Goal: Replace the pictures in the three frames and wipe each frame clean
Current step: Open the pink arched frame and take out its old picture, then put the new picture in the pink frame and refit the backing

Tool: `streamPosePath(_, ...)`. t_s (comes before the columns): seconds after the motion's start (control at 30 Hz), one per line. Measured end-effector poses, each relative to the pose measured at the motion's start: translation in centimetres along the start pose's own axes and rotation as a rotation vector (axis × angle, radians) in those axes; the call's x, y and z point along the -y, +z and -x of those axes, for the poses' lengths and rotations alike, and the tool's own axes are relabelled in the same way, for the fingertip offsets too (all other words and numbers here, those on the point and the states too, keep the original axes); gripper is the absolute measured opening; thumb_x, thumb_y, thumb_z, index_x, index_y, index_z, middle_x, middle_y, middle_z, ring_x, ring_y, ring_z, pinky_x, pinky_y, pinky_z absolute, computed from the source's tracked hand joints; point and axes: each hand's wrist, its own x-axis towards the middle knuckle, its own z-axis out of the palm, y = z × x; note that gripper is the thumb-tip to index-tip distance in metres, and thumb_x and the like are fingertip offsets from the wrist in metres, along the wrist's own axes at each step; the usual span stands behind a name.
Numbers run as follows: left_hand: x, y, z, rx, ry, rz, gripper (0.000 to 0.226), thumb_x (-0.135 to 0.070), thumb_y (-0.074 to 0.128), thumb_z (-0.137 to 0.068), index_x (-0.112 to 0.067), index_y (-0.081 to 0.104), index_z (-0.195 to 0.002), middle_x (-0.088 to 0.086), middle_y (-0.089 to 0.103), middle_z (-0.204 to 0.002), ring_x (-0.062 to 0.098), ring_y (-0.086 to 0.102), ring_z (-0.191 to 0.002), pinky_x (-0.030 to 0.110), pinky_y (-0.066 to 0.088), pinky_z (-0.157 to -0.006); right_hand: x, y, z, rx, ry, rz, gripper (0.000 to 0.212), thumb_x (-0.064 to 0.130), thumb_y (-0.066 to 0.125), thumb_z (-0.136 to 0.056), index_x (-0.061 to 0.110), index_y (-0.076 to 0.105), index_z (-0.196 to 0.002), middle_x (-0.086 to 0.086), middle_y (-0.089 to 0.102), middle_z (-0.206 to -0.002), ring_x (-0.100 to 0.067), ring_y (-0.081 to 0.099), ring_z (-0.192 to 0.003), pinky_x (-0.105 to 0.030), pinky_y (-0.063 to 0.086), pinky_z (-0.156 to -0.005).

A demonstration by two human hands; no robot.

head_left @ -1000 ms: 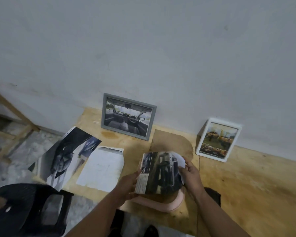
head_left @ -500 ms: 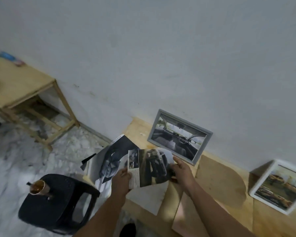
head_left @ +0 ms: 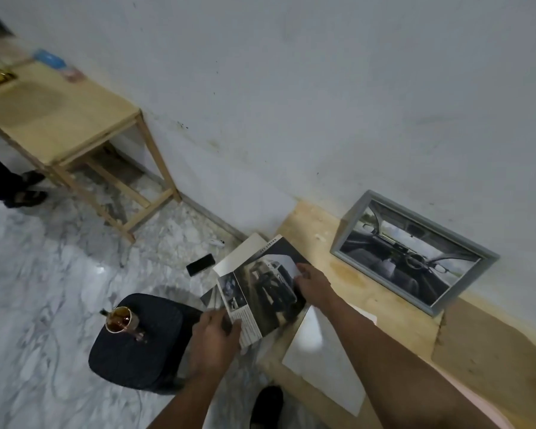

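Picture [head_left: 262, 297] at lower centre is pinched by your left hand [head_left: 214, 342] and right hand [head_left: 313, 284]; lay it flat, keep your 2 grips light.

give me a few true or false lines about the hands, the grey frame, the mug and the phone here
1. Both hands, left hand and right hand, hold the car picture. True.
2. The grey frame lies flat on the floor. False: it leans against the wall.
3. The mug stands on the dark stool. True.
4. The phone lies on the wooden table. False: it lies on the marble floor.
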Motion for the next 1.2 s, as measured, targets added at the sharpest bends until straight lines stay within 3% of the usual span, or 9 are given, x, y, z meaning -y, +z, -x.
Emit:
streamPosePath(0.17, 1.0, 0.0, -0.2, 0.058, 0.072, -0.218, 0.031, -0.055, 0.062, -0.091, -0.032, 0.069, -0.11, 0.0, 0.064, -0.113, 0.026, 0.057, -0.098, 0.038, 0.053, -0.076, -5.7, 1.4, -4.9, -0.003, -0.091, 0.261, 0.053, 0.051, 0.042, -0.09, 0.035, 0.052, -0.14, 0.001, 0.058, -0.137, -0.024, 0.058, -0.125, -0.044, 0.052, -0.103)
streamPosePath(0.27, 1.4, 0.9, -0.5, 0.051, 0.163, -0.288, 0.034, -0.054, 0.054, -0.088, -0.027, 0.074, -0.092, 0.0, 0.066, -0.1, 0.026, 0.058, -0.088, 0.037, 0.049, -0.067, -5.7, -0.3, -0.8, -0.215, -0.143, 0.33, 0.044, 0.036, 0.043, -0.097, 0.032, 0.057, -0.138, 0.0, 0.058, -0.131, -0.021, 0.056, -0.118, -0.039, 0.051, -0.099)
streamPosePath(0.37, 1.2, 2.0, -0.7, 0.093, 0.318, -0.302, 0.042, -0.057, 0.047, -0.089, -0.026, 0.074, -0.097, -0.003, 0.066, -0.1, 0.025, 0.062, -0.094, 0.039, 0.054, -0.071, -7.8, -1.8, 3.0, -0.388, -0.069, 0.318, 0.038, 0.029, 0.051, -0.099, 0.027, 0.06, -0.136, -0.004, 0.059, -0.134, -0.027, 0.058, -0.117, -0.04, 0.051, -0.1)
streamPosePath(0.43, 0.1, 3.0, -0.6, 0.146, 0.442, -0.28, 0.036, -0.053, 0.051, -0.088, -0.027, 0.072, -0.099, -0.004, 0.065, -0.102, 0.023, 0.063, -0.097, 0.04, 0.056, -0.075, -9.9, -2.3, 5.2, -0.369, 0.042, 0.438, 0.052, 0.047, 0.057, -0.095, 0.031, 0.05, -0.144, -0.003, 0.052, -0.143, -0.027, 0.053, -0.124, -0.043, 0.048, -0.102)
streamPosePath(0.57, -4.0, 4.9, 0.6, 0.317, 0.665, -0.227, 0.04, -0.052, 0.052, -0.088, -0.03, 0.067, -0.117, -0.008, 0.06, -0.117, 0.019, 0.063, -0.104, 0.036, 0.057, -0.076, -14.4, -2.0, 7.9, -0.208, 0.164, 0.609, 0.108, 0.081, 0.059, -0.073, 0.034, 0.012, -0.158, 0.003, 0.024, -0.163, -0.027, 0.03, -0.146, -0.051, 0.035, -0.114)
streamPosePath(0.7, -7.1, 6.6, 2.2, 0.528, 0.818, -0.372, 0.054, -0.05, 0.061, -0.092, -0.026, 0.053, -0.14, -0.003, 0.045, -0.15, 0.022, 0.043, -0.139, 0.04, 0.047, -0.106, -15.6, -1.6, 8.9, -0.195, 0.159, 0.63, 0.114, 0.076, 0.064, -0.076, 0.031, 0.003, -0.161, 0.001, 0.009, -0.17, -0.028, 0.016, -0.153, -0.05, 0.025, -0.119)
streamPosePath(0.9, -7.6, 7.9, 2.6, 0.494, 0.835, -0.485, 0.049, -0.044, 0.064, -0.091, -0.025, 0.054, -0.136, 0.001, 0.043, -0.151, 0.028, 0.042, -0.142, 0.043, 0.047, -0.105, -15.5, -1.0, 9.7, -0.233, 0.138, 0.609, 0.103, 0.071, 0.059, -0.084, 0.033, 0.003, -0.161, 0.001, 0.014, -0.17, -0.027, 0.017, -0.154, -0.049, 0.017, -0.122)
streamPosePath(1.07, -8.1, 7.7, 3.0, 0.518, 0.824, -0.531, 0.056, -0.044, 0.06, -0.096, -0.026, 0.044, -0.147, 0.0, 0.034, -0.159, 0.029, 0.034, -0.147, 0.045, 0.041, -0.113, -15.9, -1.0, 10.1, -0.26, 0.183, 0.548, 0.106, 0.069, 0.06, -0.085, 0.031, -0.004, -0.161, -0.003, -0.002, -0.172, -0.03, 0.001, -0.158, -0.054, 0.011, -0.124)
streamPosePath(1.2, -7.4, 8.5, 3.3, 0.495, 0.81, -0.558, 0.061, -0.049, 0.072, -0.081, -0.027, 0.057, -0.136, 0.001, 0.049, -0.147, 0.035, 0.052, -0.135, 0.048, 0.054, -0.098, -16.1, -1.1, 10.1, -0.254, 0.187, 0.593, 0.104, 0.068, 0.058, -0.089, 0.027, -0.003, -0.162, -0.006, 0.005, -0.172, -0.032, 0.007, -0.157, -0.055, 0.012, -0.123)
